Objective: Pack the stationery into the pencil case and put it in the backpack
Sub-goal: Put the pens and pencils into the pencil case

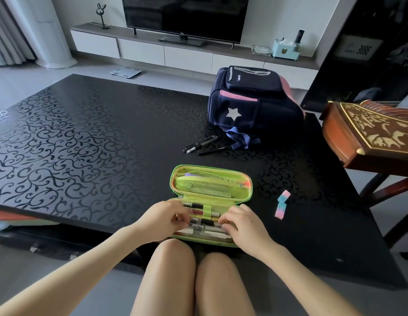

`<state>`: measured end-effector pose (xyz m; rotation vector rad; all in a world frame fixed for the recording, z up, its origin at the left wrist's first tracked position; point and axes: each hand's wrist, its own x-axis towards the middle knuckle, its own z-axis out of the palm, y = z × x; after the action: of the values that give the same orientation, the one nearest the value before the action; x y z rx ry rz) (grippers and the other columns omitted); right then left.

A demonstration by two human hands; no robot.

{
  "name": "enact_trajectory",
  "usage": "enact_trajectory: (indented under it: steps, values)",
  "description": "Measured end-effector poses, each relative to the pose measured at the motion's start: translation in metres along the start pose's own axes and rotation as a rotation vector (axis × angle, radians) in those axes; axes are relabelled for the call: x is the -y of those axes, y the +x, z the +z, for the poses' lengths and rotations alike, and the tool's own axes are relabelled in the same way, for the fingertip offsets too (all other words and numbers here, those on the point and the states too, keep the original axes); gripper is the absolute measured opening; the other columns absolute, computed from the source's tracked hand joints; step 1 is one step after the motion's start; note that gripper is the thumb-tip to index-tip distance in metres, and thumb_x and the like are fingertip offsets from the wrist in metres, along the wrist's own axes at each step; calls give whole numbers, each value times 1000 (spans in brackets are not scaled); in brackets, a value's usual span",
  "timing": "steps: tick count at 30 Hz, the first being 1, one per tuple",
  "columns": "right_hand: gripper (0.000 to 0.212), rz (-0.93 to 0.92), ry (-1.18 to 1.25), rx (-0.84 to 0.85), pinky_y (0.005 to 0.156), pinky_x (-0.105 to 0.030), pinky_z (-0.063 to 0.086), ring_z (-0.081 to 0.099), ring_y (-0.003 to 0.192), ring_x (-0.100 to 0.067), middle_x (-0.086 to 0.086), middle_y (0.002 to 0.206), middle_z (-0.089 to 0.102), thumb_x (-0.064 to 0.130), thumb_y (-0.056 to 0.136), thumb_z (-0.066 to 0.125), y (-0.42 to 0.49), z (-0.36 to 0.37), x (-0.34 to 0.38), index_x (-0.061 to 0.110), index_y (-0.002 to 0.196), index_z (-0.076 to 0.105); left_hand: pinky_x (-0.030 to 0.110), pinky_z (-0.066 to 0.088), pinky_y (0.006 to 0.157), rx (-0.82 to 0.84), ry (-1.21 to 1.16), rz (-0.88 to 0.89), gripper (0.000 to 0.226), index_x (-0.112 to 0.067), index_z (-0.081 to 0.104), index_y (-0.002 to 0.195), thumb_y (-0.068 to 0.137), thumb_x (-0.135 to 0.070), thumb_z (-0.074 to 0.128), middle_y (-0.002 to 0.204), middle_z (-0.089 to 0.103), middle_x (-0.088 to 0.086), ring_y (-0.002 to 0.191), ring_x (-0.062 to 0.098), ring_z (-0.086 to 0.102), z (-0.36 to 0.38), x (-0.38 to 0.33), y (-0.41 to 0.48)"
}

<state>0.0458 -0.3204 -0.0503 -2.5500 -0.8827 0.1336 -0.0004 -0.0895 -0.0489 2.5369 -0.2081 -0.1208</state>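
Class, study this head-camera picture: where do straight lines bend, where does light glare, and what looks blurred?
Head view: the wide lens bows the table at its near edge and the TV cabinet; light from the left lays a grey sheen on the glossy top; the fingers at the pencil case look slightly smeared.

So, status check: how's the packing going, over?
Left hand, right hand: fingers on pens in open pencil case. Loose: black pens, eraser. Nothing blocking backpack.
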Motion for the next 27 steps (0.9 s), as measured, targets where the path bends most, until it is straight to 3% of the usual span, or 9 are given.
enact_trajectory:
  steps: [5, 8, 10, 12, 14, 16, 19, 24, 27]
  values:
    - [14, -150, -160, -32, 68, -28, 37, 44, 79, -17, 3, 80, 58, 21, 85, 65, 9, -2, -5, 21, 97, 73, 17, 42, 69, 80, 46, -13, 5, -31, 71, 81, 77, -31, 69, 83, 55, -14, 75, 4, 54, -15, 3, 11]
    - [17, -150, -142, -2, 71, -28, 40, 47, 81, -16, 4, 81, 61, 26, 88, 60, 19, -15, -10, 22, 99, 73, 26, 49, 72, -9, 35, -29, 9, -22, 71, 83, 81, -29, 66, 83, 59, -10, 76, 10, 58, -32, 5, 30]
    - [18, -90, -55, -75, 79, -29, 44, 50, 82, -14, 4, 84, 66, 25, 90, 58, 31, -25, -16, 19, 97, 73, 28, 48, 72, -115, 47, -70, 11, -16, 71, 83, 84, -22, 62, 84, 60, -5, 74, 14, 57, -40, 10, 49]
    - [17, -6, 5, -171, 88, -26, 41, 51, 82, -10, 3, 88, 68, 21, 91, 57, 48, -34, -26, 15, 96, 73, 29, 47, 72, -220, 66, -134, 12, -13, 71, 82, 84, -18, 60, 86, 60, 1, 73, 18, 56, -44, 19, 74]
    - [19, 59, -3, -218, 82, -24, 41, 52, 85, -14, 0, 94, 67, 19, 92, 55, 67, -37, -36, 13, 101, 71, 30, 45, 72, -292, 66, -194, 12, -10, 69, 80, 83, -13, 58, 87, 60, 6, 76, 24, 57, -44, 26, 98]
    - [23, 96, -55, -224, 79, -26, 42, 54, 94, -20, -1, 103, 67, 18, 93, 53, 93, -38, -48, 13, 110, 67, 31, 43, 72, -349, 64, -247, 13, -9, 67, 78, 82, -11, 55, 89, 59, 10, 79, 29, 57, -41, 33, 125]
    - [33, 117, -134, -162, 91, -31, 43, 49, 114, -21, -1, 125, 59, 18, 96, 46, 136, -34, -61, 13, 128, 53, 34, 44, 71, -423, 82, -270, 16, -6, 67, 85, 85, -10, 52, 93, 58, 15, 84, 35, 55, -35, 44, 163]
    - [52, 142, -323, 31, 107, -37, 33, 28, 136, -25, -3, 150, 33, 10, 96, 43, 194, -12, -75, 13, 145, 25, 40, 41, 85, -268, 484, -178, 33, -13, 55, 119, 89, -26, 52, 119, 53, 11, 105, 33, 46, -25, 52, 209]
    - [55, 140, -399, 13, 109, -39, 29, 29, 135, -25, -4, 150, 32, 7, 94, 43, 212, 3, -81, 14, 144, 24, 40, 42, 87, -188, 521, -192, 35, -9, 51, 120, 91, -28, 50, 119, 52, 12, 107, 33, 46, -20, 59, 229]
